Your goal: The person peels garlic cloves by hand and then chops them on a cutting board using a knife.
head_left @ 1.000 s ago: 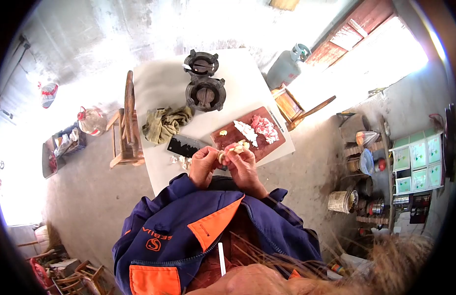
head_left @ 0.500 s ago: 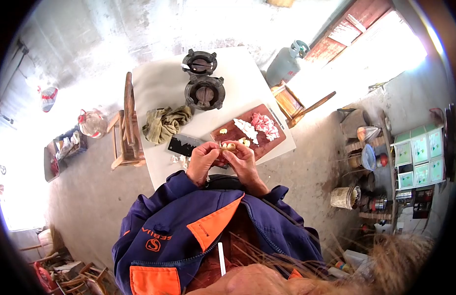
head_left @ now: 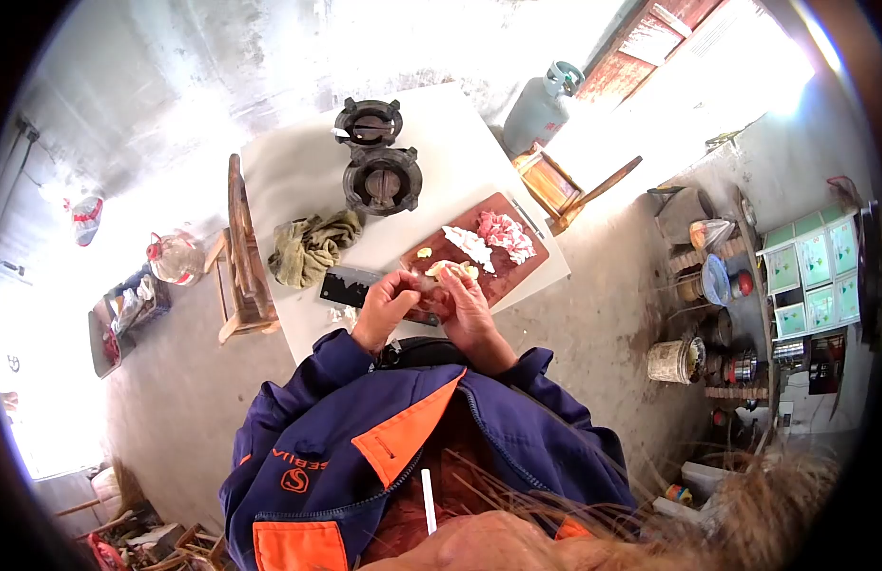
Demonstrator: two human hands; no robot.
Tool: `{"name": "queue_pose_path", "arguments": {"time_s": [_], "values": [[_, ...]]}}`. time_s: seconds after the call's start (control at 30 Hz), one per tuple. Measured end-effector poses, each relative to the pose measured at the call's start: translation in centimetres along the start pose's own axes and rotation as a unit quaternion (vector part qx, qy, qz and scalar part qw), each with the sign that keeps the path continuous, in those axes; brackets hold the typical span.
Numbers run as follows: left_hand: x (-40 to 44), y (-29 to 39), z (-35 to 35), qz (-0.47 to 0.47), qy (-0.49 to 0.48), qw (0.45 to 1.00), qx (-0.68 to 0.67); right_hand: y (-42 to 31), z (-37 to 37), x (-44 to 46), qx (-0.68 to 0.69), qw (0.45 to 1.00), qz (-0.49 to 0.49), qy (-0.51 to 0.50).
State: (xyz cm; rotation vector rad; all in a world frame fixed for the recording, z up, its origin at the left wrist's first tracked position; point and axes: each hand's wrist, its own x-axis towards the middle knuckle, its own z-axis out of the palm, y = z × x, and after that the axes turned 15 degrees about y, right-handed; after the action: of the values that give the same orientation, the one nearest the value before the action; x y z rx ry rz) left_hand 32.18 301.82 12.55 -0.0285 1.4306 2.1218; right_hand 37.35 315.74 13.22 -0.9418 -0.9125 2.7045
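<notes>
Head view: left hand [head_left: 386,309] and right hand [head_left: 468,309], fingers bent, grips unclear, nearly meet at the board [head_left: 509,281] edge.

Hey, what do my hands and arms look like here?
Your left hand and right hand are bare, with no gloves visible. Long, dark navy-purple sleeves cover your arms to about the wrists, matching the jacket, which has orange panels.

The navy jacket [head_left: 384,395] has long sleeves, 1 orange chest pocket [head_left: 300,546] (an orange S emblem [head_left: 294,480] sits above), over a dark red top [head_left: 453,485].
</notes>
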Motion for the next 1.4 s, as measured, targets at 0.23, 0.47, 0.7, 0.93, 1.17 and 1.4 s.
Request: {"name": "queue_pose_path", "arguments": {"time_s": [0.23,0.47,0.7,0.93,1.17,1.4], "values": [[1.4,-0.9,1.1,0.163,-0.033,0.981,0.105,0.9,0.3,0.7,-0.044,0.991,-0.099,-0.081],[2.2,-1.9,1.4,0.056,-0.034,0.994,0.084,-0.4,-0.3,1.2,-0.017,0.997,-0.040,-0.068],[5.3,-4.9,-1.3,-0.016,-0.062,0.953,0.295,-2.1,-8.2,9.9,-0.183,0.967,-0.173,0.031],[6.5,-7.1,-2.6,-0.111,-0.048,0.956,0.268,2.3,-17.1,17.0,-0.478,0.867,-0.087,0.106],[6.6,-8.0,-3.4,-0.118,-0.008,0.960,0.252,3.8,-15.2,17.1,-0.681,0.679,-0.249,0.119],[6.7,-8.6,-2.6,-0.045,0.000,0.948,0.314,0.3,-12.5,13.9,-0.600,0.662,-0.447,-0.057]]}}
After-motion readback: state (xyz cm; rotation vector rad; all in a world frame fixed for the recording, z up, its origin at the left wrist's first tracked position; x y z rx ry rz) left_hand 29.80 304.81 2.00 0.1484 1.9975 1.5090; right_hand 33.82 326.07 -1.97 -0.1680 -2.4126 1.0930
